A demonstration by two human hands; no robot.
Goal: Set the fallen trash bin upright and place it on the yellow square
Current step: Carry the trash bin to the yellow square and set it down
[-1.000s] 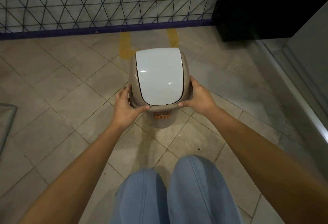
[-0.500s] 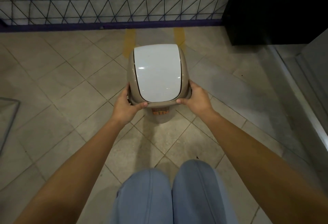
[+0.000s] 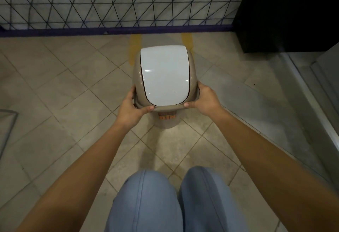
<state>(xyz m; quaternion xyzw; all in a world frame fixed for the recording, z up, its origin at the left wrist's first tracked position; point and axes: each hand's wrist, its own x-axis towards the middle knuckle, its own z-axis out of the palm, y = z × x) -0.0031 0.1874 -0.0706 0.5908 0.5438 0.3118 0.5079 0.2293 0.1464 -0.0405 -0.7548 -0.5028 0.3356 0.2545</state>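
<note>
You have the trash bin (image 3: 165,77) upright, its white lid up, hiding most of the yellow square (image 3: 134,48) beyond. Your left hand (image 3: 129,110) and right hand (image 3: 206,99) clamp its near rim, thumbs on top, fingers hidden underneath.

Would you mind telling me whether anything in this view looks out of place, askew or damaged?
Nothing looks spilled or damaged. The trash bin is upright with its white lid shut, gripped by the left hand and the right hand. It sits only partly over the yellow square, whose marks show beyond it by the wall.
</note>
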